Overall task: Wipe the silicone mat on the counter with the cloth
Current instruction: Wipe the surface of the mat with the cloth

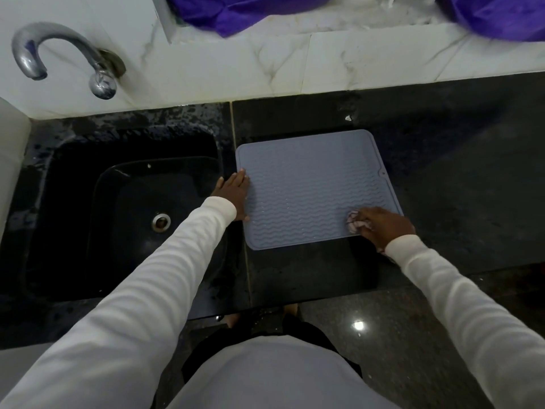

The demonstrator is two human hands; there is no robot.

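A grey-blue silicone mat (309, 184) with wavy ridges lies flat on the dark counter (457, 172), just right of the sink. My left hand (234, 194) lies flat with straight fingers on the mat's left edge. My right hand (383, 224) grips a small bunched pale cloth (355, 221) and holds it against the mat's near right corner. Most of the cloth is hidden under my fingers.
A black sink (126, 214) with a metal drain sits to the left, under a curved chrome tap (59, 57) on the white marble wall. Purple fabric (265, 10) lies on the ledge behind. The counter's front edge runs just below the mat.
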